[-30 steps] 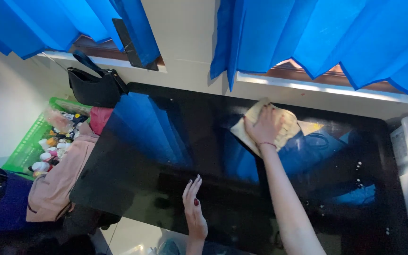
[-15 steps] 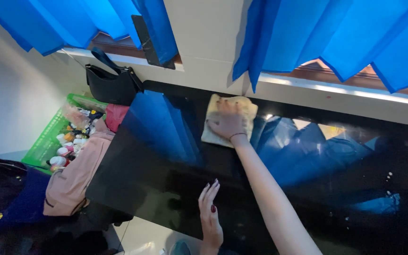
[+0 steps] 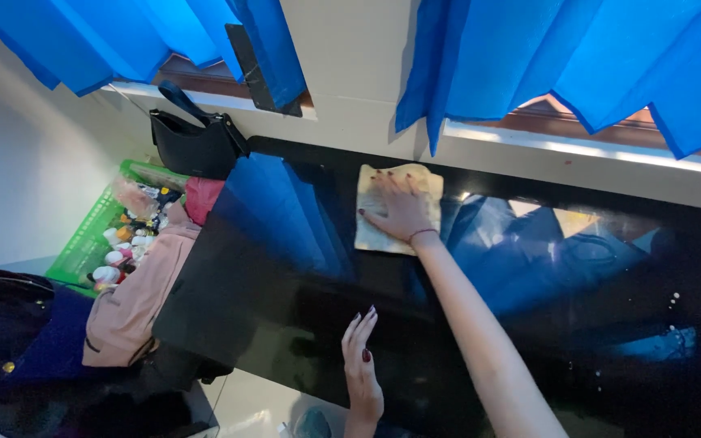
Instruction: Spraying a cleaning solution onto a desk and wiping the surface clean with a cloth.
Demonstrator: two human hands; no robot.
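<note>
Glossy black fills my view: a dark desk (image 3: pixel 285 268) set against a pale wall, mirroring the blue curtains (image 3: pixel 529 57) that hang above it. On the far part of that desk lies a yellowish cloth (image 3: pixel 371 231), flat and roughly square, just below the window ledge. My right hand (image 3: pixel 399 209) is spread flat on top of it, fingers splayed and pointing toward the wall, palm pressing down, nothing gripped, just pinning the cloth to the surface. My left hand (image 3: pixel 363 365) rests at the near edge of the desk, open too, fingers straight and together, dark red nails showing, touching only the desk top. Over on the left, at the desk's far corner, I see a black handbag (image 3: pixel 196 146) leaning by the wall. Beside it a green basket (image 3: pixel 83 243) holds small bottles, and a pink garment (image 3: pixel 135 300) drapes next to the desk's left edge. White specks dot the surface far right.
</note>
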